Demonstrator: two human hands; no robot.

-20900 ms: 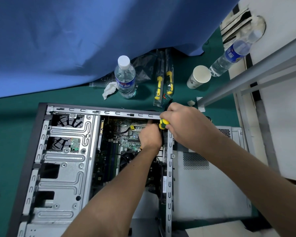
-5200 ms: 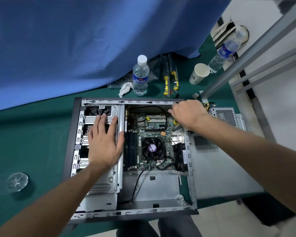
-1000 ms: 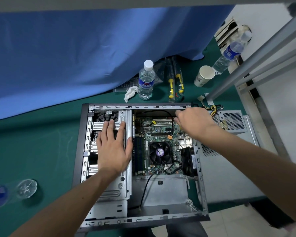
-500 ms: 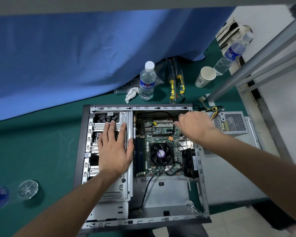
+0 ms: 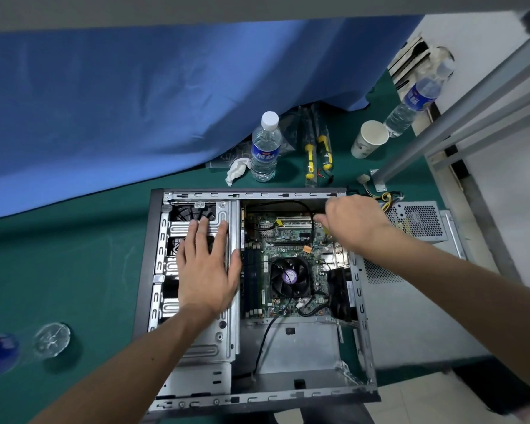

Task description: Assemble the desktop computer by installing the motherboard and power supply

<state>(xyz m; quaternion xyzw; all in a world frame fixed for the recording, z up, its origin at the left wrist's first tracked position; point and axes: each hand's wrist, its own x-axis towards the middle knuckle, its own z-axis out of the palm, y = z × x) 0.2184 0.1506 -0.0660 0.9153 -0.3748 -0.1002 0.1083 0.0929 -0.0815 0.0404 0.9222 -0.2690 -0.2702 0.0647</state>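
Motherboard (image 5: pixel 283 261) is already sitting inside the case (image 5: pixel 144 270), and the power supply (image 5: pixel 418 221) is lying outside, just off the case's right wall, so I'd say screws are still going in. Left hand (image 5: pixel 207 270) is lying flat, fingers spread, pressing on the drive cage (image 5: pixel 196 335) at the case's left. Right hand (image 5: pixel 352 223) is curling over the board's far-right corner; something yellow is peeking out under it, but I can't tell what it's gripping. Keep bracing the case and drive straight down, no cross-threading. Versus a second ago, the right hand is sitting lower into the case and the left is staying put.
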